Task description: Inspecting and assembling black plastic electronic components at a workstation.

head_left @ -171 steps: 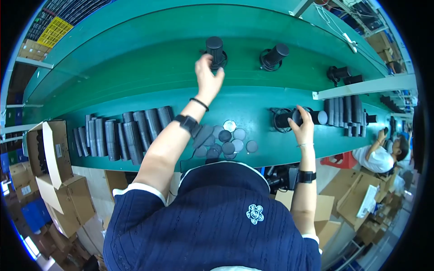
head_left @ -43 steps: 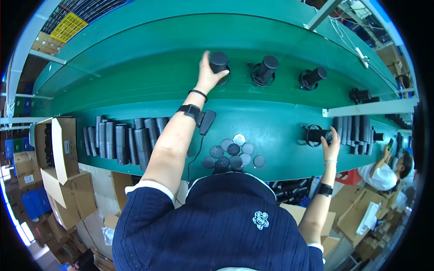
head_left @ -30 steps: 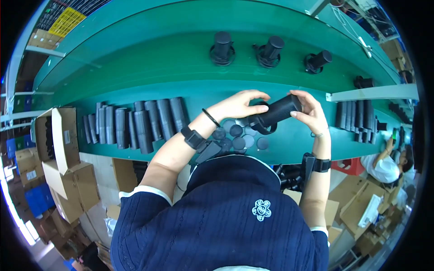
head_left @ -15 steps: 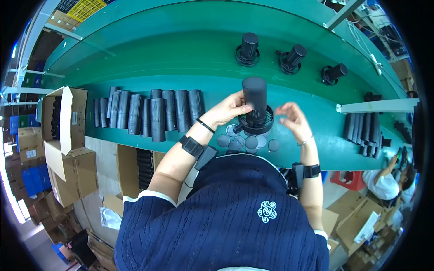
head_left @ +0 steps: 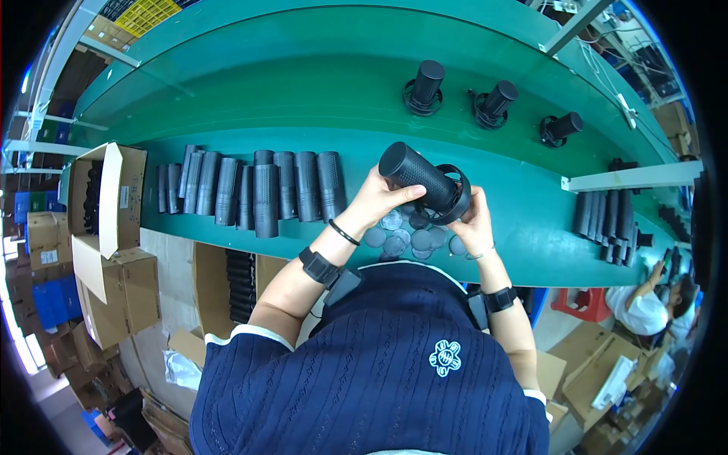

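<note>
Fingers (head_left: 390, 196) of the left hand (head_left: 373, 203) are wrapped around the body of a black mesh cylinder (head_left: 415, 176), clamped on it from the near side, while the right hand (head_left: 472, 221) grips the ringed base end (head_left: 451, 203) with its fingers closed over the rim. Beneath both hands stretches the green worktop (head_left: 227, 98), curving wide from left to right, with a raised shelf (head_left: 629, 178) at its right end. An open cardboard box (head_left: 102, 199) stands at the left edge, holding more dark tubes. A row of black mesh sleeves (head_left: 258, 189) lies flat side by side on the worktop, left of the hands and well apart from them; a smaller bundle of sleeves (head_left: 607, 224) lies at the far right. Three finished cylinders (head_left: 491, 102) stand on ringed bases farther back, across the worktop from the person. The held cylinder is lifted above the worktop, its long axis tilted up and to the left, closed top pointing away from the right hand and base toward it, so the left hand steadies the length and the right sits nearer the open end. Just under the hands, a cluster of small grey discs (head_left: 413, 239) lies on the worktop, nearest the right hand.
</note>
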Demonstrator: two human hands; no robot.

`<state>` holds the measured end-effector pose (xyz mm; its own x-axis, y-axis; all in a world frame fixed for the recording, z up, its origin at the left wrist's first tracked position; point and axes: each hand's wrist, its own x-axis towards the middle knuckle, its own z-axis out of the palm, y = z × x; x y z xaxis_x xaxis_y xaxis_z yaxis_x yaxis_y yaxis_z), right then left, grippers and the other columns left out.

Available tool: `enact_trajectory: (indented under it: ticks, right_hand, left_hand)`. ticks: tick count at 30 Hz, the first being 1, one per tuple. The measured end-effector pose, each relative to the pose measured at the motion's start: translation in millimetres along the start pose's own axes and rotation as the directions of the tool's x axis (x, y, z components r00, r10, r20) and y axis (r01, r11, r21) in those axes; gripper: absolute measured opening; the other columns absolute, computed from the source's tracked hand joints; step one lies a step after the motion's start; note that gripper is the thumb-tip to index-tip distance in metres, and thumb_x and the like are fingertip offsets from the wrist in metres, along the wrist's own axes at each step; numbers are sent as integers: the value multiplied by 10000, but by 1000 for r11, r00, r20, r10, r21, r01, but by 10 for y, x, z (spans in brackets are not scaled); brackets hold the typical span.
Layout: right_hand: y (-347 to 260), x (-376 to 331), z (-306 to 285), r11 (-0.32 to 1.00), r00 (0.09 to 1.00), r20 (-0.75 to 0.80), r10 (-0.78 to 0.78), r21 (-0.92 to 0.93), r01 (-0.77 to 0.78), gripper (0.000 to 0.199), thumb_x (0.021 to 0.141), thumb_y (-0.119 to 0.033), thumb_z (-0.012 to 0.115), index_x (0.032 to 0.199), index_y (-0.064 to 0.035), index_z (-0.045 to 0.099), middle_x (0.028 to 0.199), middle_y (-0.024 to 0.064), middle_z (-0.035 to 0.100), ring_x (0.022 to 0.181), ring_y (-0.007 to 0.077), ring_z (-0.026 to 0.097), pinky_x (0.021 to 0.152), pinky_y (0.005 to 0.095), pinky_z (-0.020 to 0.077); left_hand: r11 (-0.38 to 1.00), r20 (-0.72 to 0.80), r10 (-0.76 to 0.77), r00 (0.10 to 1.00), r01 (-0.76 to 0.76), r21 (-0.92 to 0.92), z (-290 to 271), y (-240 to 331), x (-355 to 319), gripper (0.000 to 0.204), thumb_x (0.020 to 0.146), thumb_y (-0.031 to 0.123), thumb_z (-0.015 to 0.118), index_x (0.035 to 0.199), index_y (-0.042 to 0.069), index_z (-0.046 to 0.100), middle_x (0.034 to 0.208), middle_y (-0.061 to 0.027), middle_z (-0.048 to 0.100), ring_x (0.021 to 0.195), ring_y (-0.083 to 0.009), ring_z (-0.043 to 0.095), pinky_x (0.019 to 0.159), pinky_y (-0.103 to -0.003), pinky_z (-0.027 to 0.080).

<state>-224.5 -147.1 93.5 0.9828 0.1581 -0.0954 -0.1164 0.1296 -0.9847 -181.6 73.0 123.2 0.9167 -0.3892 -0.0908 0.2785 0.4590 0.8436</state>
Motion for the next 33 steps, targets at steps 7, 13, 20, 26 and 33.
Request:
enact_trajectory:
  ticks: [7,13,20,26,33]
  right_hand:
    - [75,37,239,926,966,-47,-255,-301,230,613,663,51,759,1174,-39,433,1251,107,455,1150,198,490,954,318,443]
    - [-97,202,332,861,952,19,-305,-421,284,642,688,27,743,1246,-50,434,1349,129,415,1241,255,453,950,353,463]
    - [-56,-379,-23,886,948,-293,-125,-462,-26,332,811,-16,632,1137,-33,574,1166,113,587,1062,203,583,847,324,504]
    - [-96,-1333,-103,869,808,-567,163,-306,-390,125,848,-102,645,952,-34,651,876,5,670,782,63,614,628,233,480]
    - [222,-2527,-246,984,686,-717,126,0,-180,149,885,-96,613,1007,-11,621,891,31,656,835,107,629,725,245,507]
  left_hand:
    - [966,14,155,988,-154,207,-130,155,-295,581,622,94,856,1127,39,575,1161,-72,598,1070,-177,566,935,-334,460]
    - [852,131,284,950,-313,420,-445,420,-196,657,615,141,869,1171,34,536,1209,-130,583,1146,-234,547,983,-372,438]
    - [551,-208,549,809,-163,818,-1017,437,1218,569,644,196,853,1073,-22,550,988,-110,638,898,-197,616,798,-328,499]
    - [309,-206,655,727,-9,951,-1896,189,1871,741,639,254,846,1208,-53,483,1093,-183,616,1002,-284,609,902,-377,471]
    - [206,-415,742,526,411,888,-1593,225,1857,961,604,468,847,1299,-23,400,1217,-263,510,1115,-436,484,922,-522,412]
